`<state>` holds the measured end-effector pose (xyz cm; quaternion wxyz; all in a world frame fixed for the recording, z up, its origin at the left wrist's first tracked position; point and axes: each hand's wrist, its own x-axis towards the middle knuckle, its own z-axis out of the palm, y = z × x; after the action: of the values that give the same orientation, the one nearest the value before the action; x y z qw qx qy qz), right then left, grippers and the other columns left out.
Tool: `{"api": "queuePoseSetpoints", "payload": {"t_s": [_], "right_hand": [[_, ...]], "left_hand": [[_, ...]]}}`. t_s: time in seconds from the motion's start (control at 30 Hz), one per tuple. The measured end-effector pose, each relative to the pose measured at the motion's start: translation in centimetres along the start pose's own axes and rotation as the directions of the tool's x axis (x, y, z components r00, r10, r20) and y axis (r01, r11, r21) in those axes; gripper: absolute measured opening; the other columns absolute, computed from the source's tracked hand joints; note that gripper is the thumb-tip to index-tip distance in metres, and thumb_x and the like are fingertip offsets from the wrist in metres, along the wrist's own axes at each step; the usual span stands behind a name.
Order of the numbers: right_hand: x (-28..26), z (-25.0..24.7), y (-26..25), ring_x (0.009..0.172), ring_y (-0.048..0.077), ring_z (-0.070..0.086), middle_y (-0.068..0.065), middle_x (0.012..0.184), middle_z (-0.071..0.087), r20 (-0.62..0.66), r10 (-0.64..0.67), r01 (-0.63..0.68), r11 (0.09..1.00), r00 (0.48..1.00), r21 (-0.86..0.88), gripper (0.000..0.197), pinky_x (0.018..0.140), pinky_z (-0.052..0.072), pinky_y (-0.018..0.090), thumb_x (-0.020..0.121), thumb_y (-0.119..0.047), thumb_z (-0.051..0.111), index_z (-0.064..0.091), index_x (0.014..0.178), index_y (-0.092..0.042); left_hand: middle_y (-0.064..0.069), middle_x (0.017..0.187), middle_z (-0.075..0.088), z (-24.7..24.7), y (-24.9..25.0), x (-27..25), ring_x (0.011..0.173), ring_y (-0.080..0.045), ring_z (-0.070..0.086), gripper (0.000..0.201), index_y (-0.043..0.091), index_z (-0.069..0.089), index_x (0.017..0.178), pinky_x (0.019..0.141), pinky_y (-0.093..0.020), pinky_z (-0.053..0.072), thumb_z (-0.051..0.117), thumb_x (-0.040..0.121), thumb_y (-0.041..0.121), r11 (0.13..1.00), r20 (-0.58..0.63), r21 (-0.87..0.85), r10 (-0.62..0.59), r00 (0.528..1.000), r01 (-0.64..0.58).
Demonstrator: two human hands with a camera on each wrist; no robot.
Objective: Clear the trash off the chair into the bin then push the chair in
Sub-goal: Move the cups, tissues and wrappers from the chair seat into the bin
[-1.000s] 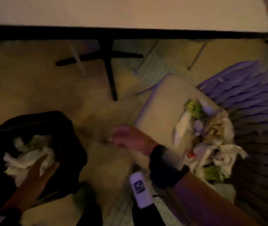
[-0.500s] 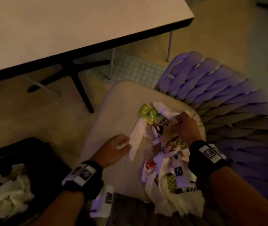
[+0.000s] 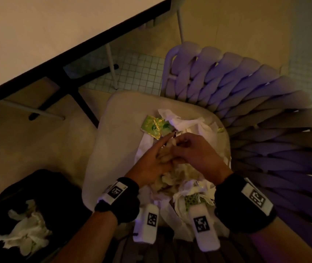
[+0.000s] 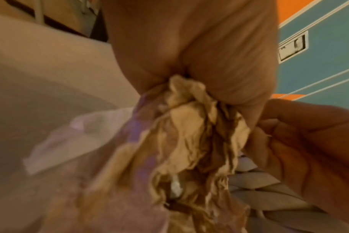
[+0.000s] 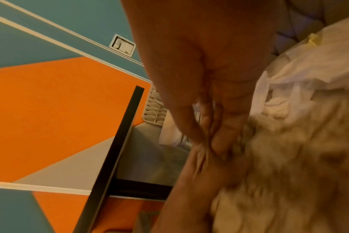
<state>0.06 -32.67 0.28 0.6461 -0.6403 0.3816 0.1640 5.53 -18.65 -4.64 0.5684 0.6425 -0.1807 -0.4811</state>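
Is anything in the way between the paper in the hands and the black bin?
Nothing visible. Both hands, left hand and right hand, grip the crumpled brown paper over the chair seat. The bin stands open on the floor just left of the chair, with only bare floor between.

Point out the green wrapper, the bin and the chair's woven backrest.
green wrapper [image 3: 152, 127]: head view, middle of its crinkled face.
bin [image 3: 56, 188]: head view, dark right-hand wall of its liner.
woven backrest [image 3: 246, 95]: head view, a purple strap mid-back.
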Motion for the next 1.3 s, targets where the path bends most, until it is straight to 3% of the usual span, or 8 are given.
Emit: {"api": "queuePoseSetpoints", "payload": {"t_s": [0.1, 0.27, 0.4, 0.67, 0.83, 0.97, 1.2, 1.3], "right_hand": [[2.3, -1.1, -0.1, 0.059, 0.012, 0.057, 0.007, 0.076, 0.061, 0.049, -0.07, 0.076, 0.988, 0.996, -0.132, 0.006, 0.053, 0.048, 0.019, 0.084, -0.004, 0.064, 0.063, 0.086, -0.009], [10.5, -4.0, 1.7, 0.117, 0.036, 0.05, 0.016, 0.127, 0.051, -0.151, -0.178, 0.011, 0.681, 0.972, -0.732, 0.048, 0.098, 0.042, 0.037, 0.079, -0.015, 0.064, 0.054, 0.126, -0.021], [12.4, -3.7, 2.1, 0.124, 0.036, 0.043, 0.009, 0.135, 0.049, -0.091, -0.104, -0.022, 0.532, 0.99, -0.846, 0.044, 0.102, 0.039, 0.045, 0.082, -0.027, 0.062, 0.056, 0.125, -0.026], [9.3, -1.2, 0.9, 0.091, 0.036, 0.059, 0.023, 0.102, 0.06, -0.107, -0.372, 0.189, 0.675, 0.922, -0.713, 0.02, 0.067, 0.032, 0.028, 0.086, -0.015, 0.052, 0.052, 0.101, -0.002], [7.1, 5.0, 1.1, 0.099, 0.04, 0.06, 0.015, 0.115, 0.053, 0.159, -0.305, 0.277, 0.399, 0.939, -0.874, 0.044, 0.071, 0.046, 0.039, 0.081, -0.029, 0.052, 0.049, 0.124, -0.021], [7.6, 9.8, 3.6, 0.105, 0.035, 0.058, 0.014, 0.118, 0.055, 0.194, -0.149, 0.224, 0.219, 0.97, -0.95, 0.064, 0.079, 0.046, 0.038, 0.079, -0.055, 0.058, 0.044, 0.125, -0.012], [8.4, 11.0, 6.8, 0.093, 0.03, 0.06, 0.011, 0.108, 0.06, 0.251, -0.109, 0.248, -0.037, 0.962, -0.968, 0.04, 0.071, 0.048, 0.034, 0.072, -0.041, 0.071, 0.069, 0.097, -0.009], [7.8, 11.1, 7.7, 0.105, 0.031, 0.056, 0.012, 0.121, 0.053, 0.335, -0.039, 0.333, -0.045, 0.941, -0.942, 0.054, 0.081, 0.047, 0.037, 0.075, -0.038, 0.071, 0.059, 0.116, -0.005]], "left_hand": [[0.011, 0.12, 0.06, -2.5, -0.5, -1.2, 0.109, -0.001, 0.061, 0.048, 0.023, 0.047, 0.129, 0.087, -0.015, 0.05, 0.053, 0.091, -0.006, 0.998, -0.118, 0.035, -0.05, 0.992, 0.054], [0.025, 0.107, 0.067, -6.9, -2.4, -2.9, 0.105, 0.005, 0.061, 0.043, 0.029, 0.054, 0.118, 0.087, -0.009, 0.047, 0.06, 0.088, 0.0, 0.99, -0.293, 0.085, -0.085, 0.952, 0.115], [0.022, 0.101, 0.065, -8.2, -3.3, -4.3, 0.089, 0.015, 0.06, 0.044, 0.029, 0.052, 0.113, 0.078, -0.006, 0.045, 0.05, 0.09, -0.008, 0.981, -0.381, 0.087, -0.125, 0.916, 0.17], [0.017, 0.105, 0.059, -9.7, -4.5, -6.9, 0.094, 0.003, 0.057, 0.04, 0.04, 0.049, 0.11, 0.079, -0.021, 0.048, 0.044, 0.096, 0.003, 0.96, -0.497, -0.008, -0.247, 0.832, 0.28], [0.008, 0.107, 0.06, -10.6, -4.5, -8.3, 0.096, -0.01, 0.057, 0.038, 0.034, 0.043, 0.122, 0.074, -0.025, 0.048, 0.043, 0.096, 0.007, 0.937, -0.518, -0.084, -0.333, 0.788, 0.34], [0.005, 0.108, 0.062, -11.4, -5.0, -9.0, 0.098, -0.012, 0.06, 0.037, 0.033, 0.046, 0.121, 0.073, -0.028, 0.05, 0.045, 0.095, 0.007, 0.927, -0.522, -0.114, -0.361, 0.773, 0.356], [0.001, 0.116, 0.062, -12.6, -6.0, -9.8, 0.108, -0.023, 0.059, 0.045, 0.055, 0.048, 0.103, 0.096, -0.044, 0.05, 0.045, 0.093, 0.011, 0.915, -0.542, -0.078, -0.372, 0.754, 0.396], [0.005, 0.114, 0.062, -12.6, -6.1, -10.1, 0.108, -0.022, 0.058, 0.044, 0.052, 0.047, 0.11, 0.093, -0.04, 0.05, 0.046, 0.092, 0.012, 0.913, -0.541, -0.088, -0.38, 0.75, 0.399]]}}
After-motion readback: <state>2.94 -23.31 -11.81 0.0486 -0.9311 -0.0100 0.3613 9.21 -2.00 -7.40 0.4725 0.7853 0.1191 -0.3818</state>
